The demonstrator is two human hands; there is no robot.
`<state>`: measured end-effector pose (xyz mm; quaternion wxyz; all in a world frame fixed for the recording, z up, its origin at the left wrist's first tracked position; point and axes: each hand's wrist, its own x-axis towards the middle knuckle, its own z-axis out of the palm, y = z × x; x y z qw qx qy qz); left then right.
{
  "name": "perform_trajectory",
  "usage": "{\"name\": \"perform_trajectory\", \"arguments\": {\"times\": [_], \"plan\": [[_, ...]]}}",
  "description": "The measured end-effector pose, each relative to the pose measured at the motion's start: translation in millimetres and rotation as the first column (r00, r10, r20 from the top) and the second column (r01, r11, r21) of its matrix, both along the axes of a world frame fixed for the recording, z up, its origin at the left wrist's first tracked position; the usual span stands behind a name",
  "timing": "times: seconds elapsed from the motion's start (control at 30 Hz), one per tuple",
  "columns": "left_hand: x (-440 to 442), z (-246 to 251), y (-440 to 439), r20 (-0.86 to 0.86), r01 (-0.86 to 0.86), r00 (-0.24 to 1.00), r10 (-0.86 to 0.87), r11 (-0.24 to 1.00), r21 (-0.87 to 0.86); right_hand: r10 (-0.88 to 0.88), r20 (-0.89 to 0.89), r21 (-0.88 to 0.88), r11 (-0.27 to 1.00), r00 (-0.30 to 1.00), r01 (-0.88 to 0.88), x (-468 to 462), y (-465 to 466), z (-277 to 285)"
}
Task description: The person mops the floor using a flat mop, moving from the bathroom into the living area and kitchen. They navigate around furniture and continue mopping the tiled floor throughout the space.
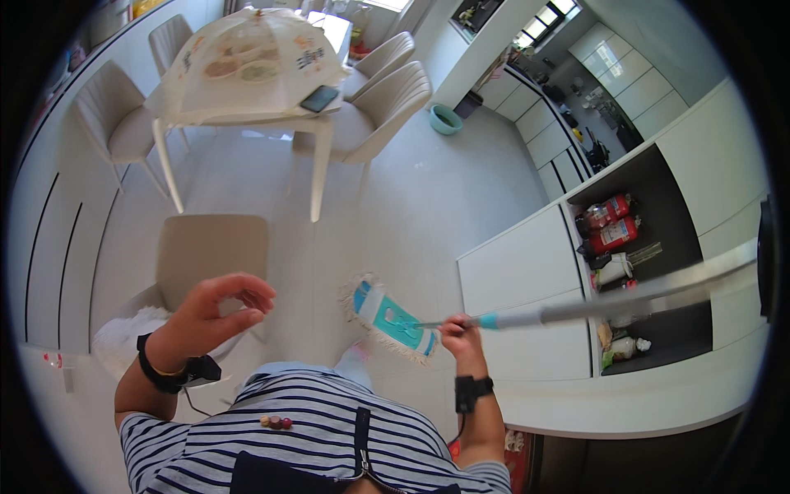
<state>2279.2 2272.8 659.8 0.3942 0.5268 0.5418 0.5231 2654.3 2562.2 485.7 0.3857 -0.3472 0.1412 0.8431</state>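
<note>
My right hand (458, 333) is closed around the handle (531, 317) of a flat mop, low on the pole near its teal joint. The pole slants up and away to the right, its far part blurred. On the floor left of this hand rests the mop head (398, 321), a teal plate with a pale fringed pad. Raised in front of my body, my left hand (225, 309) holds nothing, its fingers curved and apart from the thumb. Below and behind it stands a beige chair (213, 250), with a white fluffy cloth (129, 336) beside the chair.
A dining table (247, 114) carries a mesh food cover (259, 49) over dishes and a phone (319, 98). Several beige chairs (389, 111) surround it. A teal basin (445, 120) sits on the floor near the kitchen. White cabinets (524, 265) with fire extinguishers (611, 236) line the right side.
</note>
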Motion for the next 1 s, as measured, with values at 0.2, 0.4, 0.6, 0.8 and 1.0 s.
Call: {"name": "perform_trajectory", "arguments": {"times": [0.2,0.4,0.6,0.8,1.0], "plan": [[55.3,32.7,158.0,0.025,-0.068,0.998,0.064,0.983,0.170,0.275,0.237,-0.038,0.961,0.932,-0.274,-61.2,138.4,-47.8],[89.8,80.3,289.7,0.078,-0.208,0.978,0.193,0.880,0.427,0.414,0.437,0.028,0.881,0.798,-0.472,-124.8,231.9,-78.2],[39.7,100.5,332.5,0.300,-0.386,0.922,0.243,0.592,0.708,0.328,0.589,0.126,0.865,0.738,-0.485,-153.5,344.3,-111.2],[-56.8,134.3,417.5,-0.183,0.435,0.895,-0.408,0.700,0.566,0.186,0.498,0.171,0.936,0.847,-0.306,-153.8,496.3,-101.3],[-16.3,82.6,615.8,0.281,0.072,0.889,-0.361,0.718,0.693,0.129,0.069,0.162,0.977,0.989,-0.139,-186.1,622.9,-37.0]]}}
